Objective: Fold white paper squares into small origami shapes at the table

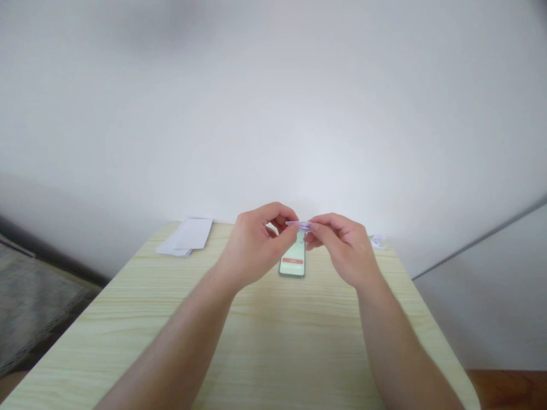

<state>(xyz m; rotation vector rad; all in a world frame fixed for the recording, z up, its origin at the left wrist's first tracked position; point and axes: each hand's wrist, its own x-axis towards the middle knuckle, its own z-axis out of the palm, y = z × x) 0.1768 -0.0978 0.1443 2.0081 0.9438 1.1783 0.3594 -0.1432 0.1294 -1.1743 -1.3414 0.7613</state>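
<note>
Between my two hands is a small piece of folded white paper (303,224), raised above the table. My left hand (261,242) pinches its left end between thumb and fingers. At the right end, my right hand (344,244) grips it with thumb and forefinger, the other fingers curled below. Beneath the paper a smartphone (293,269) lies on the table with its screen lit, showing a pale display and an orange-red bar. My hands cover part of the phone's upper half.
The pale wood-grain table (290,341) stands against a white wall (273,102). A loose stack of white paper sheets (190,234) lies at its back left. A small crumpled or folded white paper piece (378,241) sits at the back right, partly behind my right hand.
</note>
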